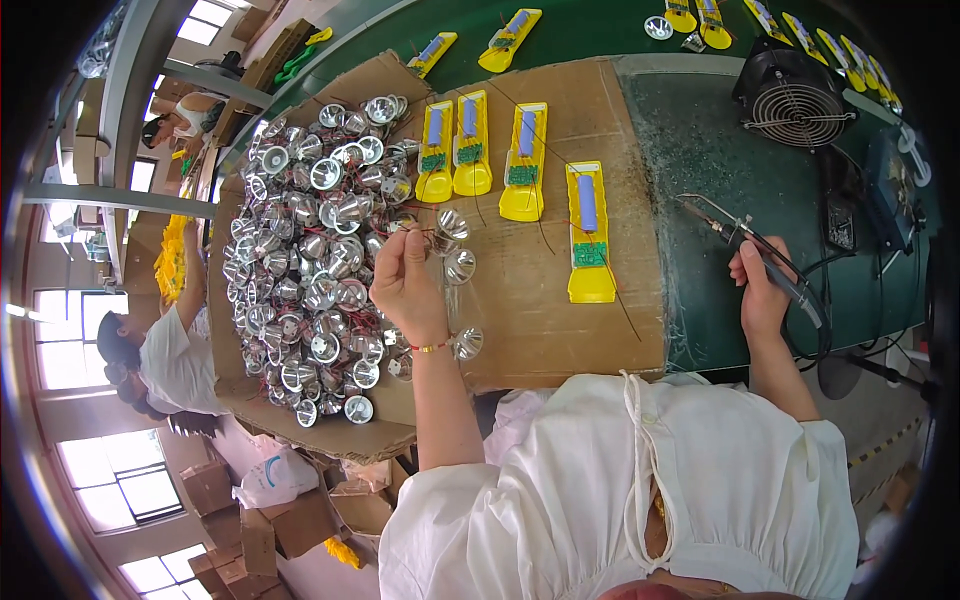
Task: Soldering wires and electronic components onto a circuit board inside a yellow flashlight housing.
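My left hand [408, 285] is raised at the right edge of a heap of silver reflector cups [325, 290], its thumb and fingers pinched on a thin wire. Loose reflector cups [460, 266] lie just right of that hand; whether the wire belongs to one of them I cannot tell. In my right hand [762, 290] is a soldering iron [785, 280], its tip pointing up and left over the dark green mat. Between the hands lies a yellow torch housing [591, 284] with a blue cell, a green circuit board and loose wires. Several similar housings [522, 203] lie farther back on the cardboard [560, 340].
A black fan [797, 112] stands at the back right, near a blue box-shaped unit [890, 180] with cables. More yellow housings [510, 40] line the green surface at the far side. At the left, a person in white [180, 365] works near a yellow pile [171, 260].
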### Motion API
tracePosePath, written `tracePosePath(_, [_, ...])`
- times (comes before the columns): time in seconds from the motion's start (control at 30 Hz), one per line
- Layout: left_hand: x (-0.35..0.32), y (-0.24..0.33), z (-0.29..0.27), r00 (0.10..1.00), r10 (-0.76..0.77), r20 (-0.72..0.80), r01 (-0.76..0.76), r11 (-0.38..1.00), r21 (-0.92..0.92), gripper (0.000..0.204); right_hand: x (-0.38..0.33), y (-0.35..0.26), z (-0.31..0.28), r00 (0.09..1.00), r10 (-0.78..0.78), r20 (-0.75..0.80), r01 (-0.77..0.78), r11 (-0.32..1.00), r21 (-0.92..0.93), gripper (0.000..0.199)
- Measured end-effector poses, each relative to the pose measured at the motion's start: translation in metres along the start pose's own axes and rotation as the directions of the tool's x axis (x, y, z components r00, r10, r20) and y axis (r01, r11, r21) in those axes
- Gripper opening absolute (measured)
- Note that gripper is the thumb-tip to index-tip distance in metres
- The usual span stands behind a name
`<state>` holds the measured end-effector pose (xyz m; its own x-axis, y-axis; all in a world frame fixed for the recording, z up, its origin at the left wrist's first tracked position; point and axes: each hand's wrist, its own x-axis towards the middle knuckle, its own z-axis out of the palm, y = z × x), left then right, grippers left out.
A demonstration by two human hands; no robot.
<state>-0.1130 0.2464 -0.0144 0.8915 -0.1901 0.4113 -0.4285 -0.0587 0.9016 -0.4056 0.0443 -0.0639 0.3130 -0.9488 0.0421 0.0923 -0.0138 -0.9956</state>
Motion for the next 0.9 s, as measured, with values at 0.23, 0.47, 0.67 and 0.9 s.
tracePosePath(0.23, [-0.001,0.005,-0.006,1.0,-0.021,-0.002,0.021,0.994,0.108,0.015,0.0,0.001,-0.001,1.0,-0.006,0.007,0.006,1.0,0.011,0.014])
tracePosePath(0.47, [-0.014,0.041,0.001,0.993,-0.057,0.101,0.077,0.976,-0.203,0.016,-0.004,-0.005,-0.003,1.0,0.028,-0.009,-0.028,0.999,0.014,0.013])
tracePosePath(0.67, [-0.081,0.052,0.024,0.709,-0.491,0.506,0.468,0.865,0.183,0.02,-0.006,-0.024,0.007,0.997,0.051,0.056,-0.054,0.997,0.051,0.015])
tracePosePath(0.9, [-0.087,0.018,0.04,0.752,-0.336,0.567,0.227,0.94,0.256,0.015,-0.037,-0.036,0.034,0.915,-0.054,0.4,0.132,0.976,-0.17,0.016])
